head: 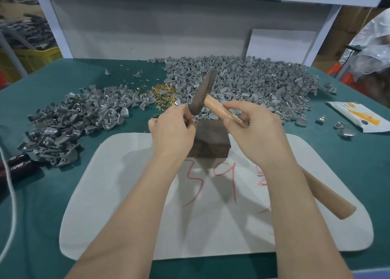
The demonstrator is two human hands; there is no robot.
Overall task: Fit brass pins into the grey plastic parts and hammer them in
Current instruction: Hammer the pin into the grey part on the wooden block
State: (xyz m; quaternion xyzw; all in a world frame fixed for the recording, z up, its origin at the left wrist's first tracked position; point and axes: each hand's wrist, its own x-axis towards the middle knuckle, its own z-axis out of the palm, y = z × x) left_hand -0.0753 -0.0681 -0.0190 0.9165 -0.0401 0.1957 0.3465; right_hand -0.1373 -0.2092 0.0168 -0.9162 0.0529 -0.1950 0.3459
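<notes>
open white mat in front, dark block midway, grey part heaps crowding behind, perhaps touching it

A person's 2 arms appear from the wearer's own viewpoint, entering at the bottom edge. The left hand and the right hand are both bare, with the backs, knuckles and fingers uncovered. The left forearm and the right forearm are bare too along all of their visible length, slim at the wrists and broader toward the lower edge. The fingers are slender. 1 nail showing on the right hand is short, plain and neatly trimmed.
</notes>
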